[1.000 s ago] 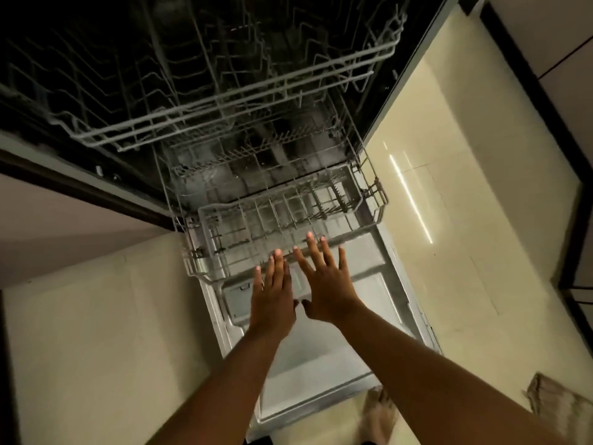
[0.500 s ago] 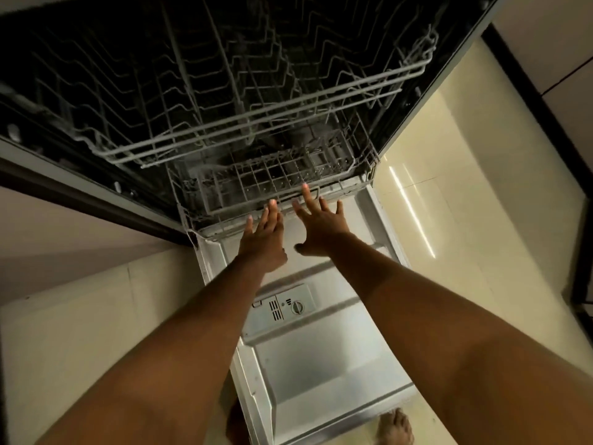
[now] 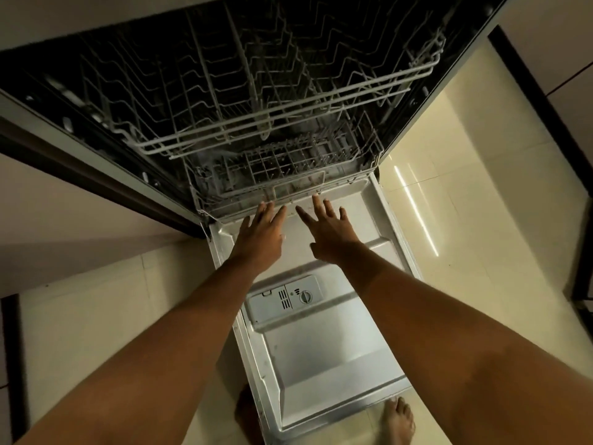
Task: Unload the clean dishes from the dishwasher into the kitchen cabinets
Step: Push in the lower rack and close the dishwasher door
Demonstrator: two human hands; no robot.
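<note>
Head view. Dishwasher (image 3: 96, 101) open, door (image 3: 321, 364) folded flat toward the person. Two wire racks: upper rack (image 3: 272, 114) partly out, front rail overhanging; lower rack (image 3: 282, 178) inside the tub, front edge at the door hinge line. No dishes visible in either rack. Left hand (image 3: 261, 234) and right hand (image 3: 330, 231), two in all, fingers straight and spread, grasping nothing; fingertips at lower rack's front edge, contact unclear. Door surface between wrists and detergent dispenser (image 3: 287, 297) is bare. Tile floor (image 3: 465, 220) open to the right. Two bare feet beside door's near edge.
</note>
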